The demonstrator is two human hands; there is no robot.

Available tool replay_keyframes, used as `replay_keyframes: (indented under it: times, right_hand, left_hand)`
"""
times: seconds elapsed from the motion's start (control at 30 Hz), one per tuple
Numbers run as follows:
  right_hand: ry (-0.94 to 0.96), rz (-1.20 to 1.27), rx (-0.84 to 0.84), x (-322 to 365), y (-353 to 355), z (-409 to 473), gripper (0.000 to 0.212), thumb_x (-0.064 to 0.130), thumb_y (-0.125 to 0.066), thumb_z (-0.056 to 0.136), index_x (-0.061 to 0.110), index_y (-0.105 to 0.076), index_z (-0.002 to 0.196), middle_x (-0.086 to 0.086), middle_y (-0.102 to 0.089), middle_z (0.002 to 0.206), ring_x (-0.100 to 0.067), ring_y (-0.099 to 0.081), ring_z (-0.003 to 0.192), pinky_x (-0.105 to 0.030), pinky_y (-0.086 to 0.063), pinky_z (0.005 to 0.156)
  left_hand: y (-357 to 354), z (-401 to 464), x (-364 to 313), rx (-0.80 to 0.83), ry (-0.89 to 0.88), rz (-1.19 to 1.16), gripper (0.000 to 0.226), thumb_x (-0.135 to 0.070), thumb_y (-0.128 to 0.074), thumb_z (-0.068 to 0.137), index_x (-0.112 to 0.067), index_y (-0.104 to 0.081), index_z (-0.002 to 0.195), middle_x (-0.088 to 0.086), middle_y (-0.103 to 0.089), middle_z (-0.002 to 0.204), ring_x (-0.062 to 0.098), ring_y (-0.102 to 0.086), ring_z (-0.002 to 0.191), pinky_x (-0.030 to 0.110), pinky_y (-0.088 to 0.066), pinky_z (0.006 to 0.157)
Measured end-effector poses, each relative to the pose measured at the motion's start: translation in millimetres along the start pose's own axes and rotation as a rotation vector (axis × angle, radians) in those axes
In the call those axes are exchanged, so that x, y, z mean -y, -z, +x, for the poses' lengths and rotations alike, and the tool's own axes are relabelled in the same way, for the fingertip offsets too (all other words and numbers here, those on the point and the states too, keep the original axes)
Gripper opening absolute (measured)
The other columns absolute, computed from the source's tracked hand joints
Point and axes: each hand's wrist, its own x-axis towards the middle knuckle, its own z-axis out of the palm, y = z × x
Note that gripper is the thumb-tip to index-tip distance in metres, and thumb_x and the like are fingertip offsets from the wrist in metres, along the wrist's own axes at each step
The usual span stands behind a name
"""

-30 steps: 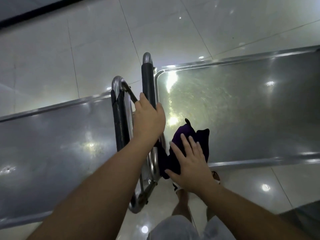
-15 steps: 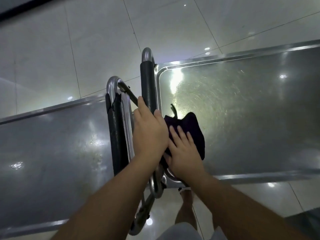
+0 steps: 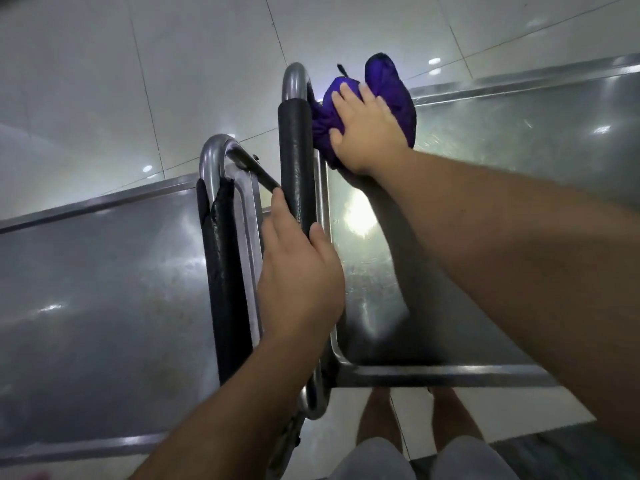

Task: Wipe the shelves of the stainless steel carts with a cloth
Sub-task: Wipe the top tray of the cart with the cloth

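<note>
Crumpled purple cloth [image 3: 398,98] at the far corner of the scratched steel shelf [image 3: 502,202] — moved up from the near edge; right hand [image 3: 367,133] presses it, fingers spread; left hand [image 3: 301,275] grips the black padded handle [image 3: 294,161].

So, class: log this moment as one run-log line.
left hand: grips black handle | right hand: presses purple cloth at shelf far corner

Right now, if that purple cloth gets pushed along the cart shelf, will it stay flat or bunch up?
Probably bunches: the purple cloth is already crumpled and folded under the right hand. It likely slides easily, since the cart shelf looks smooth and glossy. It seems soft and light.
</note>
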Motion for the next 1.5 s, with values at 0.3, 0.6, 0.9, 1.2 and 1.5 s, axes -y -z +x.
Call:
replay_keyframes:
  times: [0.3,0.6,0.9,1.2,1.5]
  right_hand:
    - [0.137,0.129,0.014,-13.5,-21.2,-131.2,0.062,0.038,-0.054,0.097,0.017,-0.046,0.154,-0.002,-0.038,0.165,-0.026,-0.029,0.153,-0.047,-0.022,0.126]
    - [0.3,0.03,0.162,-85.6,-71.8,-360.6,0.069,0.051,-0.053,0.096,0.03,-0.036,0.159,0.011,-0.028,0.168,-0.018,-0.021,0.157,-0.043,-0.014,0.127]
    - [0.121,0.003,0.026,-111.1,-4.5,-167.5,0.061,0.047,-0.05,0.1,0.024,-0.042,0.157,0.004,-0.035,0.165,-0.022,-0.024,0.155,-0.047,-0.015,0.128]
    - [-0.027,0.086,-0.027,-115.7,27.1,-43.7,0.06,0.043,-0.043,0.102,0.019,-0.035,0.156,-0.002,-0.025,0.168,-0.032,-0.015,0.156,-0.053,-0.015,0.127]
    - [0.187,0.035,0.149,-109.5,-32.0,-288.9,0.067,0.051,-0.049,0.097,0.024,-0.04,0.158,0.004,-0.033,0.166,-0.019,-0.019,0.157,-0.043,-0.015,0.128]
  left_hand:
    - [0.8,1.4,-2.9,0.043,0.022,0.026,0.062,-0.039,-0.041,0.108,-0.027,-0.015,0.163,-0.002,-0.042,0.152,0.021,-0.063,0.113,0.05,-0.059,0.087]
    - [-3.9,-1.4,0.0,0.034,-0.082,0.122,0.067,-0.032,-0.041,0.109,-0.029,-0.005,0.165,-0.002,-0.019,0.171,0.022,-0.033,0.151,0.047,-0.044,0.115]
    - [-10.7,-2.1,2.3,0.052,-0.219,0.308,0.069,-0.018,-0.043,0.108,-0.015,-0.008,0.167,0.001,0.0,0.175,0.015,0.004,0.161,0.048,-0.016,0.13]
    - [-10.5,-1.3,-0.9,0.02,-0.231,0.369,0.07,-0.024,-0.047,0.109,-0.012,-0.01,0.167,0.005,-0.004,0.175,0.017,0.0,0.161,0.036,-0.008,0.129]
    - [-10.9,-0.1,-2.1,0.0,-0.232,0.396,0.069,-0.018,-0.047,0.107,-0.009,-0.012,0.166,0.008,-0.007,0.175,0.019,-0.004,0.161,0.037,-0.014,0.129]
